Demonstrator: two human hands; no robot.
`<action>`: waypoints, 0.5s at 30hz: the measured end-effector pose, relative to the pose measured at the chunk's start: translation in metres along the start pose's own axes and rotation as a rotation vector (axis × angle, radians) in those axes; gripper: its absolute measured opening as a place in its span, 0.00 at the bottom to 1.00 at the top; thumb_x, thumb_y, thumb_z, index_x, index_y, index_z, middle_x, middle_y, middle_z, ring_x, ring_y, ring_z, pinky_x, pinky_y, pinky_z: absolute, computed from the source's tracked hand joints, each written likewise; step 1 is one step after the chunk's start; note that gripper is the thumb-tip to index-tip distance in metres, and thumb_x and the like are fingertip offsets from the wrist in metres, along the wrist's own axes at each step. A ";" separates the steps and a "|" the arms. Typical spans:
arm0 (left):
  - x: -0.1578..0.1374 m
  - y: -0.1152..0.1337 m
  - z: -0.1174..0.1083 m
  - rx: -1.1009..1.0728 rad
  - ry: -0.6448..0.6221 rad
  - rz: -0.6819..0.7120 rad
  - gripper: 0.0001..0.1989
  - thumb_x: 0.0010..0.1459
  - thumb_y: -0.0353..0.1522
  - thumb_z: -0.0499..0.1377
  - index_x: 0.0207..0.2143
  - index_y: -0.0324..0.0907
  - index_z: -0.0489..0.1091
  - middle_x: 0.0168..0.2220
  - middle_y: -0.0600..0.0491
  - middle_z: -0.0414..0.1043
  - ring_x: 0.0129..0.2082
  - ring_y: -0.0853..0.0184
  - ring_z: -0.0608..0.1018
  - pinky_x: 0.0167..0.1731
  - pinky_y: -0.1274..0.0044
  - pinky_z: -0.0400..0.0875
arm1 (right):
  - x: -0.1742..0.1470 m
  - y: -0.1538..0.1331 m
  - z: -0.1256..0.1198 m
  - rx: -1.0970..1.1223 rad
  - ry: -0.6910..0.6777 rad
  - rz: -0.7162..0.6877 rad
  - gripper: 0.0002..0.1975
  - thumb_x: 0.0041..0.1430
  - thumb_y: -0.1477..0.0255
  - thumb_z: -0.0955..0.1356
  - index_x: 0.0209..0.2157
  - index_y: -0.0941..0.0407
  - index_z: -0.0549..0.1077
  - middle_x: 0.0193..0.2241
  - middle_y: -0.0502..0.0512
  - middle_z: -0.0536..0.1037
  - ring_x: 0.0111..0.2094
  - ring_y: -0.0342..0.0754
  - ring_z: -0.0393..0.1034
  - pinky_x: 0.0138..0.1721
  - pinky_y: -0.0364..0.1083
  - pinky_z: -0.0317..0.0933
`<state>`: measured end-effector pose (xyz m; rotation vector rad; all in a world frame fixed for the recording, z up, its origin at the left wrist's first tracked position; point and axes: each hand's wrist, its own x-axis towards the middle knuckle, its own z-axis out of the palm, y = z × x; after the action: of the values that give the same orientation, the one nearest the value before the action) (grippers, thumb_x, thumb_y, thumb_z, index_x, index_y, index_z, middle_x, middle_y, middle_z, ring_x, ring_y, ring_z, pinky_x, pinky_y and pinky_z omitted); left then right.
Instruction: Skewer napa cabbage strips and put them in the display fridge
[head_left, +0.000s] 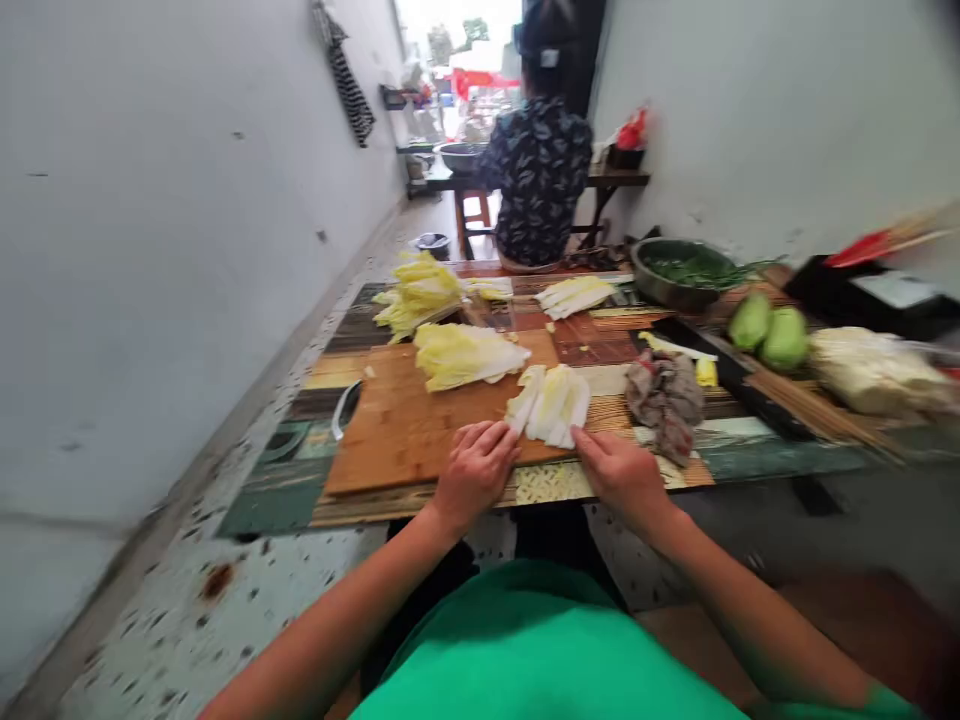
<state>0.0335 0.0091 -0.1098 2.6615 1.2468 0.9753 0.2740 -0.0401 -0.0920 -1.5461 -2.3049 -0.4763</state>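
Note:
Cut napa cabbage leaves [553,405] lie at the right end of a wooden cutting board [397,425]. My left hand [480,468] is at their left edge, its fingers curled together against them. On the other side, my right hand [619,472] pinches the lower right edge of the same leaves. Just behind on the board rests a longer stack of yellow and white cabbage leaves [469,355]. A pile of yellower leaves [420,292] sits beyond the board, and more white-stemmed leaves [576,296] lie to its right.
A crumpled rag [666,400] lies right of the board. Farther right are a metal bowl of greens [682,272], green squashes [784,338], a pale cabbage [874,370] and thin sticks [817,405]. A person [541,170] sits with their back turned beyond the table.

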 end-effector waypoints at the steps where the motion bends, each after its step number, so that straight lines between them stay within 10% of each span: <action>1: 0.000 0.000 0.003 0.030 0.033 0.019 0.14 0.67 0.35 0.54 0.49 0.43 0.76 0.49 0.45 0.79 0.50 0.56 0.76 0.52 0.65 0.66 | 0.001 0.004 -0.007 0.026 -0.001 0.025 0.20 0.69 0.72 0.59 0.53 0.59 0.76 0.34 0.59 0.82 0.32 0.49 0.74 0.30 0.45 0.62; 8: 0.010 -0.003 0.013 0.122 0.160 0.138 0.11 0.66 0.33 0.56 0.47 0.41 0.75 0.43 0.47 0.79 0.43 0.59 0.78 0.47 0.67 0.71 | -0.017 0.159 -0.051 -0.221 -0.189 0.633 0.17 0.66 0.69 0.62 0.49 0.60 0.76 0.45 0.67 0.80 0.43 0.57 0.75 0.38 0.48 0.63; 15: 0.012 -0.002 0.012 0.052 0.262 0.133 0.07 0.65 0.31 0.58 0.38 0.42 0.77 0.38 0.51 0.80 0.36 0.64 0.78 0.41 0.72 0.74 | -0.021 0.257 -0.015 -0.213 -0.451 0.524 0.20 0.59 0.68 0.66 0.52 0.63 0.71 0.42 0.75 0.79 0.38 0.65 0.75 0.32 0.52 0.59</action>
<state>0.0446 0.0218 -0.1138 2.7560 1.1609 1.3665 0.5222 0.0276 -0.0636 -2.4751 -2.0470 -0.2562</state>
